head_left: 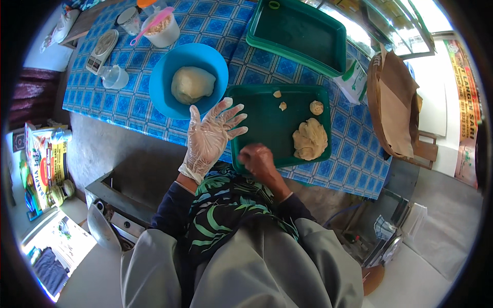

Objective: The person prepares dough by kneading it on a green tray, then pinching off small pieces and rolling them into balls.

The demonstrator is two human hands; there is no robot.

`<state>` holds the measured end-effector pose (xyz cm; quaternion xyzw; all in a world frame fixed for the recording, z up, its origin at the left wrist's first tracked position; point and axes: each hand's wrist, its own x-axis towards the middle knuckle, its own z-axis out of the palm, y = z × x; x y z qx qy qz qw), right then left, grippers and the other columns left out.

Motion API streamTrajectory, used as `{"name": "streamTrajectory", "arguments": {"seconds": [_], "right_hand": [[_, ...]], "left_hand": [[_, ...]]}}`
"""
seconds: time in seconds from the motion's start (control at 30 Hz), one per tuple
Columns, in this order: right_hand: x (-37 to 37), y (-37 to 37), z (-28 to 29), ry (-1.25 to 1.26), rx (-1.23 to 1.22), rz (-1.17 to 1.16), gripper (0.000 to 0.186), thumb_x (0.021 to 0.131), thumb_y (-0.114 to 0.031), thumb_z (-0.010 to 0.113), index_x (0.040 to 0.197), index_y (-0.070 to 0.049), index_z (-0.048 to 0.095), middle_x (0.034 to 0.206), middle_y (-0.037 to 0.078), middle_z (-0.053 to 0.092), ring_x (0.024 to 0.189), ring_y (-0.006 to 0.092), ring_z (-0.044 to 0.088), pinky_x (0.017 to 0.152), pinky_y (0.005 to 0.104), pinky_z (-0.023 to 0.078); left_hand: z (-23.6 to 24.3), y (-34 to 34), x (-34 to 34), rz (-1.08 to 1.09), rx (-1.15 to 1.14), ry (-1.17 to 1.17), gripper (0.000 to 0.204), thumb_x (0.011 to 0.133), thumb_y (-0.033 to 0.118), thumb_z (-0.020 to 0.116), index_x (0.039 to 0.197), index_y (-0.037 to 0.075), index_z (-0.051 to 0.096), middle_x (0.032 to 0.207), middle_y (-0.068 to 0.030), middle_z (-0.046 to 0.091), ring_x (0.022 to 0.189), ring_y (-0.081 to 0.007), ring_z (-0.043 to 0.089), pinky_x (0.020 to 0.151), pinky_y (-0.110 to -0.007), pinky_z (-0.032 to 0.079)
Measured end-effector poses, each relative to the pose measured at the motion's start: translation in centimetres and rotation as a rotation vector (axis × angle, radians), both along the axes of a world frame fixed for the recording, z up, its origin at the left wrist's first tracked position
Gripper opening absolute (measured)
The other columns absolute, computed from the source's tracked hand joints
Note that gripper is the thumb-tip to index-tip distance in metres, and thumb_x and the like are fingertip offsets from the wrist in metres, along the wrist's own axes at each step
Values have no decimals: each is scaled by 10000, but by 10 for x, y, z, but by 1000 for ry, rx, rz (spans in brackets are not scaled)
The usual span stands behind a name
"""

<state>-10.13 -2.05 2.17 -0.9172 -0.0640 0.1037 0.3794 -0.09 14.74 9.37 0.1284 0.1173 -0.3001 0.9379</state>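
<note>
One gloved left hand [208, 136], its fingers spread wide, is at the left rim of the nearer green tray [266, 118]. The right hand [261, 161] is over the tray's near edge, fingers curled, too blurred to tell whether they grip anything; a large dough lump [310, 139] lies in the tray's right part

I take this for a small bakery kitchen, perhaps with a shop: dough [192, 84] sits in my blue bowl [157, 74] left of centre, a kitchen scale [95, 64] stands upper left, a gas stove [125, 226] lower left, a glass case [405, 28] upper right, a printed banner [465, 110] far right.
</note>
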Motion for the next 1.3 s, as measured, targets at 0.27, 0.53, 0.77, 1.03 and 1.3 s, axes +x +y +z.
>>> {"name": "streamTrajectory", "arguments": {"seconds": [0.27,0.53,0.77,1.03,1.3], "right_hand": [[43,35,73,-406,371,-290,235,745,0,759,970,-35,704,952,117,638,831,264,645,694,335,523],[38,38,50,-336,380,-309,192,762,29,729,938,-23,673,893,115,622,848,295,630,726,373,505],[26,65,90,-424,464,-298,177,731,19,747,890,-22,680,914,112,612,821,289,613,701,368,519],[27,78,77,-547,65,-139,240,606,15,749,820,-8,642,864,118,580,830,303,614,667,378,527],[27,78,75,-226,648,-631,91,706,50,623,761,4,566,710,111,572,666,198,587,601,327,482]], "left_hand": [[-10,-30,13,-233,153,-63,928,921,753,291,1480,14,344,1485,-279,374,1365,-389,387,1140,-500,303],[-23,-37,12,-412,272,-145,957,909,775,270,1507,28,306,1501,-282,337,1390,-373,343,1140,-483,296],[-65,-44,35,-206,423,-212,771,985,619,392,1458,11,367,1476,-197,411,1379,-335,372,1139,-454,302],[-79,-50,47,-82,584,-237,692,995,535,474,1439,10,397,1439,-160,478,1319,-303,475,1090,-439,367],[-55,-58,56,5,707,-371,642,973,538,525,1291,-18,559,1319,-159,592,1255,-274,540,1057,-421,397]]}}
